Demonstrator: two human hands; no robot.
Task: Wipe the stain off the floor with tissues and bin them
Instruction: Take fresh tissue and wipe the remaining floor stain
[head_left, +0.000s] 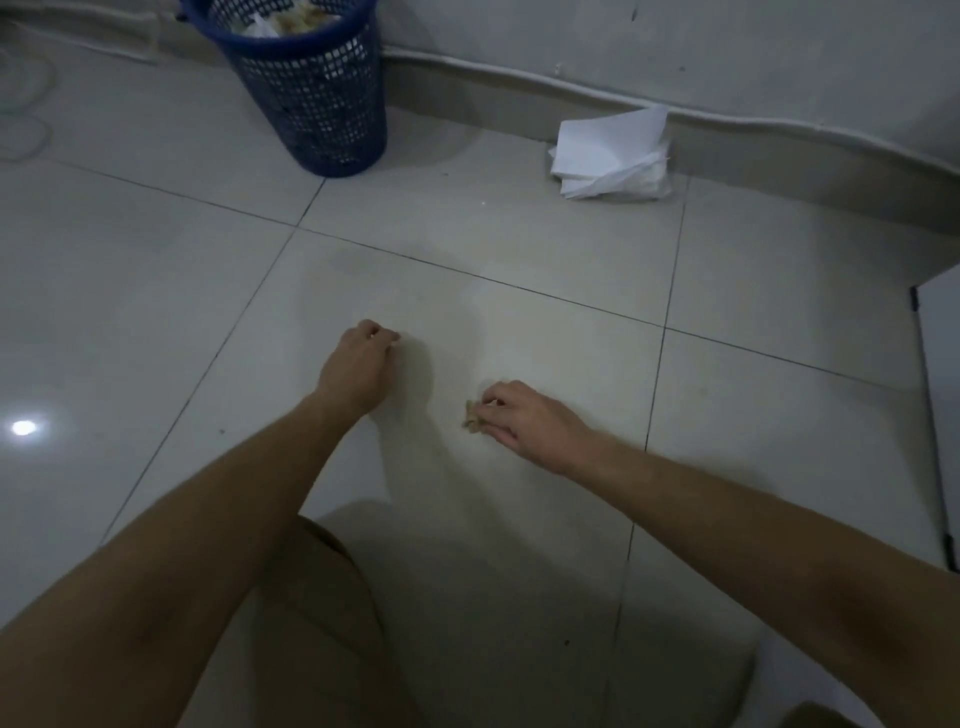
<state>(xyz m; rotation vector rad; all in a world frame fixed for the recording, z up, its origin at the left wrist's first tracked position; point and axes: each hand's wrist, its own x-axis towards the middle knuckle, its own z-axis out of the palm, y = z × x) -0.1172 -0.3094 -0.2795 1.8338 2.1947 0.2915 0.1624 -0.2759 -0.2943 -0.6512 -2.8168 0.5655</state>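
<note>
The right hand (519, 415) pinches a small, soiled tissue wad (474, 418) against the floor (519, 234); the left hand (358, 358) rests nearby with fingers curled, holding nothing visible. The wad looks light, soft and probably damp, so it likely wants gathering whole. The bin (317, 88) and clean tissues (608, 150) lie well apart, by the wall.

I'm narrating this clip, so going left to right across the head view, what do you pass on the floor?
Blue mesh bin → left hand, fingers curled → soiled tissue wad → right hand pinching that wad → stack of clean white tissues by the wall.
</note>
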